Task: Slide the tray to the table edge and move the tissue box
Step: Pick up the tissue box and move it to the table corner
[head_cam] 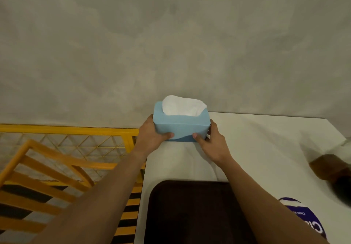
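Tissue box (180, 127) at far left corner of white table (266, 148), gripped at both short ends by left hand (152, 137) and right hand (210, 143). Looks light, squashable; ends suit holding. Tray (190, 215) near.

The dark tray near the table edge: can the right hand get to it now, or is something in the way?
Probably not at once: the right hand and left hand both grip the blue tissue box. Nothing lies on the tray; only the forearms cross above it.
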